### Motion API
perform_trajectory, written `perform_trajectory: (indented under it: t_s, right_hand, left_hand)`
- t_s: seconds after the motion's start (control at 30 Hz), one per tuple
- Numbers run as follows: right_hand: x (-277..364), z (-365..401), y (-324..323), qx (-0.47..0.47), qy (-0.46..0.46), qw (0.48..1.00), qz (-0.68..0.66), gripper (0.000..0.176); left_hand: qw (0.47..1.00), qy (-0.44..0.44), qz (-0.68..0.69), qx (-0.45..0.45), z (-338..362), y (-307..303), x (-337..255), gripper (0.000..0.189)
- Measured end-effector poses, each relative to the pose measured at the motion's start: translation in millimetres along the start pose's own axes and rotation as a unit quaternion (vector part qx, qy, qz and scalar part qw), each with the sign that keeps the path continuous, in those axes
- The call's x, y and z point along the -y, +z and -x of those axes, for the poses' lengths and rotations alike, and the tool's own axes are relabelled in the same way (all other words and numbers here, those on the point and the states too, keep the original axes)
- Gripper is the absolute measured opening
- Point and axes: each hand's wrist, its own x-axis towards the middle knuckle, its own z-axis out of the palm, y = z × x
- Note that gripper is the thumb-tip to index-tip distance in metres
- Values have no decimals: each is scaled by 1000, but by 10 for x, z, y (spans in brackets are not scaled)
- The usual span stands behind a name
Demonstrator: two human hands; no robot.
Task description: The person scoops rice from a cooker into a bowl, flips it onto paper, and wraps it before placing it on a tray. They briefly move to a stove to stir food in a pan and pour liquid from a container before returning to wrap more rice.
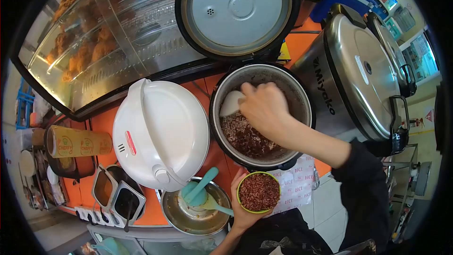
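My left hand [241,216] is wrapped around a small green-rimmed bowl [265,173], heaped with reddish-brown rice [259,192]. The bowl is just in front of an uncovered rice cooker [215,127]. My right hand [265,107], slightly blurred, reaches into its pot and is closed on a white rice paddle [230,104]; the handle is hidden by my fingers. Dark red rice [250,137] lies in the pot, mostly at the near side, with grains stuck to the inner wall. Behind the pot, the cooker's lid [240,7] is raised.
A closed white rice cooker [174,123] stands left, a large steel cooker [351,71] right. A metal bowl [177,212] holds pale green paddles [200,189]. Sauce containers [106,186] and a paper-cup stack [80,141] sit farther left. A glass food case [127,33] stands behind.
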Motion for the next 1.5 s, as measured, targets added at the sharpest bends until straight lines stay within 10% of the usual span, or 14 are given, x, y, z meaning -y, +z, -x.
perform_trajectory:
  t_s: [0.23, 0.3, 0.57, 0.7, 0.9, 0.97, 1.03, 1.5]
  right_hand:
    - [-203, 423, -179, 164, -23, 984, -71, 14]
    - [-223, 88, 59, -5, 55, 996, -67, 11]
    - [-277, 464, -164, 362, -44, 929, -58, 18]
    - [-349, 129, 154, 238, 111, 965, -25, 17]
    - [-171, 562, -138, 278, -36, 956, -81, 10]
    - [-161, 374, 29, 131, 22, 985, -106, 10]
    - [-141, 189, 205, 23, -113, 992, -49, 17]
    - [-712, 43, 287, 237, -156, 949, 139, 18]
  left_hand:
    - [999, -1, 32, -2, 3, -47, 3, 106]
    - [1000, -3, 24, -2, 22, -47, 19, 105]
    - [999, 41, -9, 3, 16, -122, -33, 102]
    - [999, 0, 42, -1, 51, -122, 23, 101]
    - [999, 5, 20, 38, -7, -123, 1, 103]
    - [999, 10, 19, 49, -16, -125, 24, 104]
    - [998, 4, 11, 58, -1, -145, 62, 104]
    - [997, 17, -17, 76, -14, -183, 75, 103]
